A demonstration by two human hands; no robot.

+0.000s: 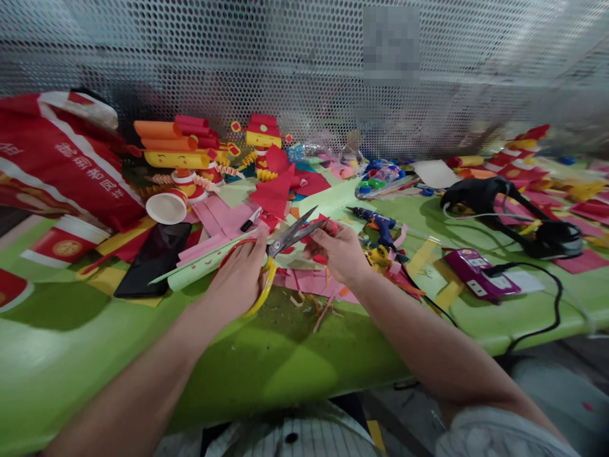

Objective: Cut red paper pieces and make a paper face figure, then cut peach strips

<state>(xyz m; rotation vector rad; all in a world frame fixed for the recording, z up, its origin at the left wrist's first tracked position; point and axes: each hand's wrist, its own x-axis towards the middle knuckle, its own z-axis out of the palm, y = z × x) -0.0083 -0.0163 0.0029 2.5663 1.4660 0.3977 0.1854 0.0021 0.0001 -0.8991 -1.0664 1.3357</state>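
The left hand [238, 279] grips the scissors [286, 239]; the right hand [339, 251] pinches red paper [331, 226], which is better turned slowly.

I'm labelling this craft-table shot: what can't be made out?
In the head view:
Red piece: outline hidden by the right hand.
Scissors: handles partly hidden by the left hand.
Leftmost paper cup: cut off by the left edge.
Perforated panel: one patch obscured by pixelation.

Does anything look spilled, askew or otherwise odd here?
Paper scraps lie strewn on the green table in front of the scissors, like loose offcuts. Further left, one paper cup seems tipped, its mouth facing the viewer. A pixelated square hides some perforated panel.
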